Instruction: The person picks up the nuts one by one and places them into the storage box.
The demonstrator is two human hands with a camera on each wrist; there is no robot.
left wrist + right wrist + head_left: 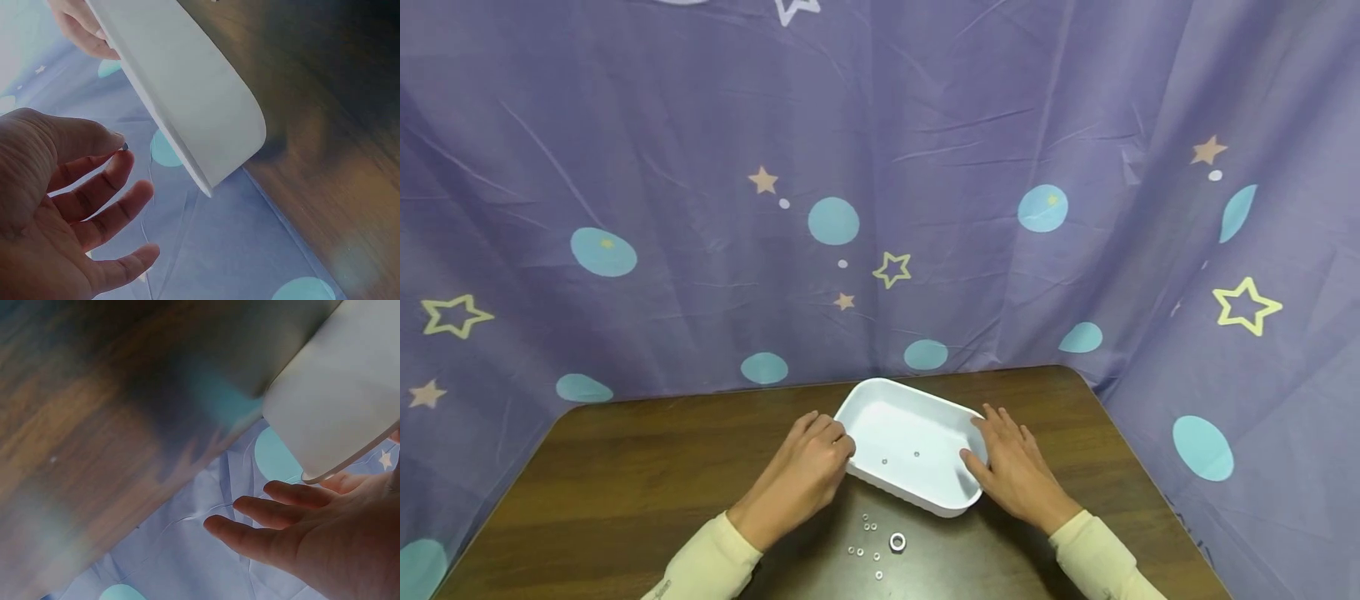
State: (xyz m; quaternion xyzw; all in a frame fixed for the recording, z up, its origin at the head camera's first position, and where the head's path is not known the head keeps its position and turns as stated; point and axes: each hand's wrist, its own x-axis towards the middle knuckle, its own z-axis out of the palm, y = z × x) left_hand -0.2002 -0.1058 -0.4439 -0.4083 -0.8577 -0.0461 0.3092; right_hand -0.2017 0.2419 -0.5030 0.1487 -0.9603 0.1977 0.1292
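A white tray (910, 437) stands at an angle on the table, with two small metal nuts (917, 454) lying inside. At its left side, my left hand (805, 471) pinches a small metal nut (125, 146) between thumb and index finger; the other fingers are spread in the left wrist view. My right hand (1017, 471) is at the tray's right end, thumb and index finger over the rim, other fingers stretched out straight. In front of the tray lie several small nuts (876, 557) and one larger nut (897, 542).
The brown wooden table (647, 475) reaches back to a purple curtain (925, 183) with stars and blue spots. Another curtain side hangs along the table's right edge. Both forearms wear pale sleeves (707, 558).
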